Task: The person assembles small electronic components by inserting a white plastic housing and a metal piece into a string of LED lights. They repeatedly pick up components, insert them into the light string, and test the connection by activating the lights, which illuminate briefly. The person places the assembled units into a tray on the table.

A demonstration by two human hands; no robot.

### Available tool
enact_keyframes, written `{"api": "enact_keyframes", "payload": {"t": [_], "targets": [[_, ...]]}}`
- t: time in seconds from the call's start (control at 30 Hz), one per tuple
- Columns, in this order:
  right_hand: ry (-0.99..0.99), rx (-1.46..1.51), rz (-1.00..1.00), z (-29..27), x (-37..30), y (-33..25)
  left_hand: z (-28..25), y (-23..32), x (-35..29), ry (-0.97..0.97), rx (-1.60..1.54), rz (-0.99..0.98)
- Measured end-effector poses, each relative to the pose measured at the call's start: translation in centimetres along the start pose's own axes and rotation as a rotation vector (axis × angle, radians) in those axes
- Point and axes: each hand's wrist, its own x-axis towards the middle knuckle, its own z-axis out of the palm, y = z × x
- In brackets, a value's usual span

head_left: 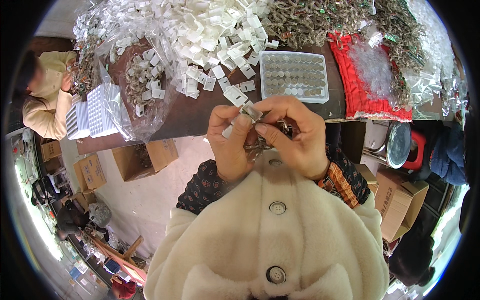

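In front of my chest, both hands are raised and meet at a small white plastic case (251, 112). My left hand (227, 142) is closed, its thumb and fingers pinching the case from the left. From the right, my right hand (299, 134) is closed too, with thumb and forefinger at the case's edge. A coil of thin brownish wire (257, 149) hangs between the palms, partly hidden by the fingers. Just beyond the hands, an open white case (235, 95) lies at the table edge. A clear tray (325, 80) stands there too, holding rows of round silver discs that look like button cells.
A large heap of white cases (210, 30) covers the table's back, with wire bundles (320, 22) beside it. A red cloth (352, 95) carries clear plastic pieces. Left are a plastic bag (167, 100), white trays (102, 110) and a co-worker (50, 100). Cardboard boxes (132, 162) stand below.
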Motion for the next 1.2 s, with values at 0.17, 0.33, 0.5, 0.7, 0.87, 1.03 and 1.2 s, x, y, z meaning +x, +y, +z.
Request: {"api": "enact_keyframes", "payload": {"t": [0.17,0.33,0.5,0.7,0.87,1.03,1.2], "targets": [[0.05,-0.574,-0.398,-0.9,-0.5,0.6,-0.3,-0.4,-0.1,-0.036,0.001,-0.046],[0.199,-0.621,-0.368,-3.9,-0.6,1.2,-0.9,-0.8,0.5,-0.073,0.033,-0.137],[0.375,-0.911,-0.326,-7.7,0.4,2.1,-0.9,-1.0,0.4,-0.077,-0.006,-0.21],[0.332,-1.028,-0.307,-8.5,1.0,2.4,-0.6,-0.8,0.5,-0.104,-0.011,-0.253],[0.258,-1.092,-0.28,-8.8,1.6,1.6,-0.5,-0.6,0.7,-0.117,-0.075,-0.298],[0.223,-0.862,-0.325,-7.0,1.2,0.2,-0.2,-0.9,0.8,-0.117,-0.054,-0.315],[0.114,-0.713,-0.431,-3.9,-0.2,-0.3,0.2,-0.9,0.6,-0.149,-0.111,-0.299]]}}
